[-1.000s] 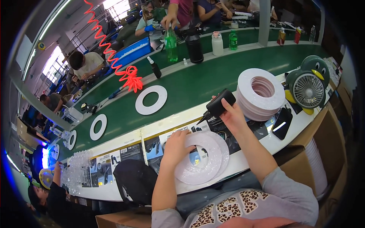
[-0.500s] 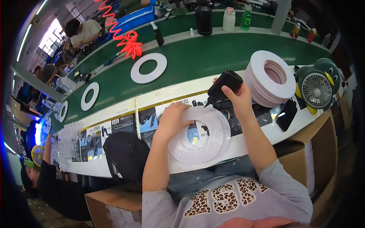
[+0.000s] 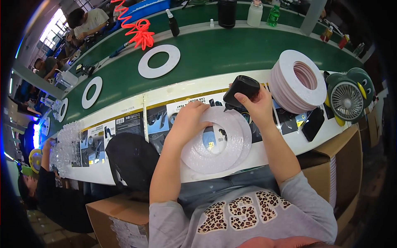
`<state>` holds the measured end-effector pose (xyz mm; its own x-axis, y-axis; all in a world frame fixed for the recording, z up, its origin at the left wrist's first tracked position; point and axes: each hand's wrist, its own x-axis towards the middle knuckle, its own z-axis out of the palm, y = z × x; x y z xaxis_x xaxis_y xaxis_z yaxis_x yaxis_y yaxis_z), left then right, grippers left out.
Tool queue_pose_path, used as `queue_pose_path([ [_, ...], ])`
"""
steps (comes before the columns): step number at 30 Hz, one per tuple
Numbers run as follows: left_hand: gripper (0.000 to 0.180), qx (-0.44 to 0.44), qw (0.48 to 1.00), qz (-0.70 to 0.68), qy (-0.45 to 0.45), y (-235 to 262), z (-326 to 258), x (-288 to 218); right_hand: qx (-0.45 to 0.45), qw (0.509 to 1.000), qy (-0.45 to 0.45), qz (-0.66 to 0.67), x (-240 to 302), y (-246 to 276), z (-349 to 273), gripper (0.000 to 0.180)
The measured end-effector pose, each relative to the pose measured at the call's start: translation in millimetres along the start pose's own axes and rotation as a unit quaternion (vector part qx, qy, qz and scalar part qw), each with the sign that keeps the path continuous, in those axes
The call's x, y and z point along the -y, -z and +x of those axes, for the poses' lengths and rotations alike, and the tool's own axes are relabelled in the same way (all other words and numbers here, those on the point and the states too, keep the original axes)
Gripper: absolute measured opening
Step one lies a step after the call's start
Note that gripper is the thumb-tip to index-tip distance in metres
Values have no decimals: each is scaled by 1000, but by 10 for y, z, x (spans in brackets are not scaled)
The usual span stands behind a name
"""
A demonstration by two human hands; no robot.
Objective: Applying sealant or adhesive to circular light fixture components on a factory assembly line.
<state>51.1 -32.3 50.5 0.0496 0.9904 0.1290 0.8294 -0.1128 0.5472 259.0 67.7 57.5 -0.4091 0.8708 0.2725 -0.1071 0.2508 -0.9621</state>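
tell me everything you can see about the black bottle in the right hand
The black bottle looks like plastic, with a rounded body and a dark narrow nozzle. Gripped in the right hand, it is tipped over, nozzle downward, above the table. The tip is by the far edge of the upper white ring; contact is unclear. Its contents are hidden.

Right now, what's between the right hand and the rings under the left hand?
In the head view, a black bottle in the right hand, its nozzle aimed at the white rings; contact is unclear.
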Motion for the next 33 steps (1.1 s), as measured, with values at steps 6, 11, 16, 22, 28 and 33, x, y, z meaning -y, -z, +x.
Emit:
queue_pose_path([
  [6, 51, 0, 1000, 6, 2, -5, 8, 7, 3, 1000, 0, 10, -25, -6, 18, 44],
  [11, 51, -1, 1000, 5, 1, -10, 4, 16, 1, 1000, 4, 15, -56, -8, 23, 45],
  [16, 52, -4, 1000, 6, 0, -12, 4, 13, 4, 1000, 1, 6, -61, -9, 24, 45],
  [22, 52, 1, 1000, 1, 6, 3, 4, 0, 0, 1000, -3, -5, -44, -9, 24, 45],
  [28, 53, 3, 1000, 6, 9, 5, 6, -8, 5, 1000, -2, -9, -33, -6, 25, 45],
  [33, 52, 5, 1000, -7, 10, 9, 0, -8, -19, 1000, -9, 20, 24, -31, 11, 43],
])
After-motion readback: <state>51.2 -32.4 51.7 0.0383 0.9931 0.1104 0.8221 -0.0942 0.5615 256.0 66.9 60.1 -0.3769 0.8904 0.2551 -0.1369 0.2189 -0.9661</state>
